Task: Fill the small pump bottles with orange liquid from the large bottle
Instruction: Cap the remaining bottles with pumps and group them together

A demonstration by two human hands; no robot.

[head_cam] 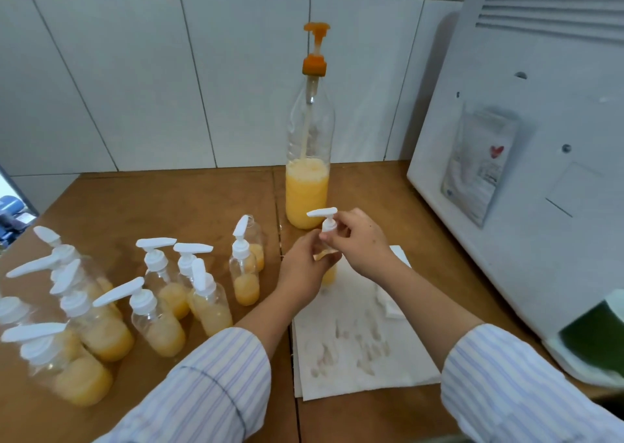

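Observation:
The large clear bottle [308,193] with an orange pump top stands at the back of the brown counter, about a third full of orange liquid. Just in front of it a small pump bottle [329,274] stands on a white paper towel [358,341], partly filled with orange liquid. My left hand [302,270] grips this bottle's body. My right hand [359,240] pinches the collar of its white pump head [322,213]. Several small pump bottles [155,321] with white heads and orange liquid stand grouped on the left.
A white appliance [526,139] with a pouch stuck to its side stands on the right. A green and white object [594,341] sits at its near corner. White wall tiles [135,71] close off the back of the counter [169,199].

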